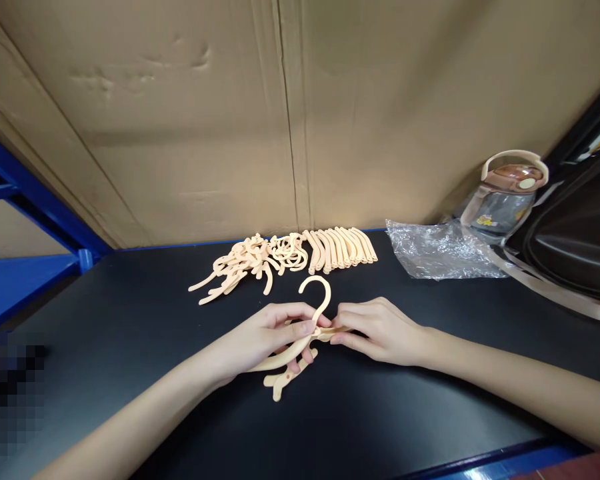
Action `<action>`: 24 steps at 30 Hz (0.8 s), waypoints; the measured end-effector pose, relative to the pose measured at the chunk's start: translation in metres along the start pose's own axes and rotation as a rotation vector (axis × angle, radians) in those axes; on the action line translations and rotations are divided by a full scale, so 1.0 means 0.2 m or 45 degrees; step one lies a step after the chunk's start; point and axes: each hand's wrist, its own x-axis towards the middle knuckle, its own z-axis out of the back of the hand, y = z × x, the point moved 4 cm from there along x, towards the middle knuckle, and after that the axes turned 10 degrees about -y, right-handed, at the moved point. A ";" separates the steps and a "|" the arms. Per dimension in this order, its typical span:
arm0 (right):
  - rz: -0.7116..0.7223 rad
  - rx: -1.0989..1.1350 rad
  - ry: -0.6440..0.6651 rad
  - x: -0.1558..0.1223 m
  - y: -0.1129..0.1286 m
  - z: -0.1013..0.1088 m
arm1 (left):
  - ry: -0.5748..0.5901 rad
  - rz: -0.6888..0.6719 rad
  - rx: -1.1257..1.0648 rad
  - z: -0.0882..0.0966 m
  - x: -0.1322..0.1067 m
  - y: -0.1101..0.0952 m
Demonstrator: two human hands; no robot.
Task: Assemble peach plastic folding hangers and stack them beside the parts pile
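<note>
Both hands meet over the middle of a black tabletop (130, 347), holding a small peach plastic hanger (316, 293) whose hook points up and away from me. My left hand (270, 337) is closed around the hanger's left arm, fingers wrapped over it. My right hand (377, 330) pinches the hanger's centre and right arm. Another peach piece (283, 381) lies on the table just below my left hand.
Behind the hands lie a loose pile of peach hanger parts (245, 263) and a neat row of curved peach arms (343, 248). A crumpled clear plastic bag (437, 250), a bottle with a pinkish lid (510, 193) and a black bag (575, 233) sit at the right. Cardboard (290, 113) stands behind.
</note>
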 end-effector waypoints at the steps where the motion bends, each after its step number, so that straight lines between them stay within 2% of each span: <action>1: 0.004 -0.001 -0.008 0.00 0.00 0.00 | -0.001 -0.002 0.005 0.00 0.00 0.00; 16: 0.020 -0.033 -0.062 -0.01 0.00 0.01 | -0.294 -0.105 0.185 0.01 0.01 0.00; 24: -0.012 -0.051 -0.076 0.00 0.00 0.00 | -0.469 -0.183 0.220 0.00 -0.01 -0.05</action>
